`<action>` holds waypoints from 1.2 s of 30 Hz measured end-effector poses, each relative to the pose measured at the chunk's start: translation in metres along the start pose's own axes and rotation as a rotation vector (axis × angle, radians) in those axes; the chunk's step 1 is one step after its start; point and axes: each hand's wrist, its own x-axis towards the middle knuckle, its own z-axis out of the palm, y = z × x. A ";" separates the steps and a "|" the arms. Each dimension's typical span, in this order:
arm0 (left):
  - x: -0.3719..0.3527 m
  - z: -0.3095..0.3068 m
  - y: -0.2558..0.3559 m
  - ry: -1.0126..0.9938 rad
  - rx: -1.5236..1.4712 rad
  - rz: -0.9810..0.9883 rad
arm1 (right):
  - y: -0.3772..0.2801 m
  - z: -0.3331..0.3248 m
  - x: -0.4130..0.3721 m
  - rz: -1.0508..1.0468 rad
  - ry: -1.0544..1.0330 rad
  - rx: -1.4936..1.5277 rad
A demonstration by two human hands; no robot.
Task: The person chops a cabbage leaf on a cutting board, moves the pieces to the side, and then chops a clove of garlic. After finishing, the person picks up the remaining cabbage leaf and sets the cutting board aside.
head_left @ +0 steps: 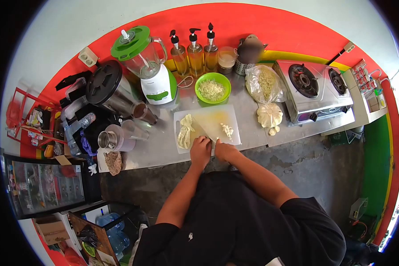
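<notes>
A white cutting board (178,145) lies on the metal counter in front of me. My right hand (225,151) is closed at the board's front edge around a knife (207,131), whose blade points away and to the left. My left hand (200,152) is curled beside it, fingers bent down on the board; what is under them is hidden. Pale cabbage leaves (185,131) lie on the board's left side. A small heap of chopped pale pieces (226,131) sits on the right. Behind the board stands a green bowl (200,98) of chopped pale pieces.
A blender (154,82) and pump bottles (195,57) stand at the back. To the right are a clear bag of shredded food (266,83), a pale cabbage-like head (269,115) and a gas stove (317,104). Cups (135,131) and a steel container (107,139) crowd the left.
</notes>
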 end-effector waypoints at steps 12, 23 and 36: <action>0.001 0.000 -0.008 -0.012 -0.024 -0.007 | -0.005 -0.004 -0.003 0.018 0.023 0.034; 0.002 -0.005 -0.009 -0.030 -0.087 -0.008 | -0.008 0.001 0.001 0.038 0.004 -0.022; 0.005 0.000 -0.017 -0.010 -0.343 -0.178 | -0.006 0.012 -0.002 -0.003 0.062 -0.092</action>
